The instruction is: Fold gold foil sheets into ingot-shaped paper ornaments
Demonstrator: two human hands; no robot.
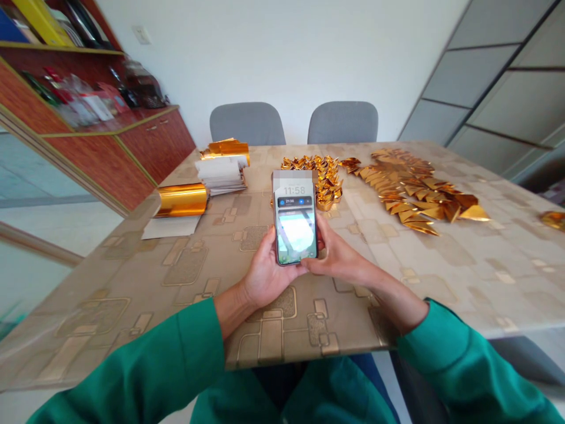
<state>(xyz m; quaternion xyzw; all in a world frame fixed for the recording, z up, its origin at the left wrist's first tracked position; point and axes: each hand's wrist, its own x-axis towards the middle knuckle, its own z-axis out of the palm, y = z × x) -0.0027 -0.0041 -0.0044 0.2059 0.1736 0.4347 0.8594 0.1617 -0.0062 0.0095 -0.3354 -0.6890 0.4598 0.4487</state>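
Observation:
A smartphone [295, 227] with its lit lock screen toward me is held upright above the near half of the table. My left hand [267, 274] grips it from the left and underneath, fingers hidden behind it. On the right side, my right hand [333, 250] is also closed round the phone, its thumb at the bottom of the screen. Just behind the phone lies a cluster of folded gold foil pieces [329, 182], partly covered by it. Farther right spreads a larger heap of folded gold foil pieces [406, 185].
On the left of the patterned table [185, 318] lie a curled gold foil sheet [182, 200] and a stack of white-backed sheets [223, 174]. Two grey chairs [247, 123] stand at the far edge. A wooden cabinet [150, 141] is at the left.

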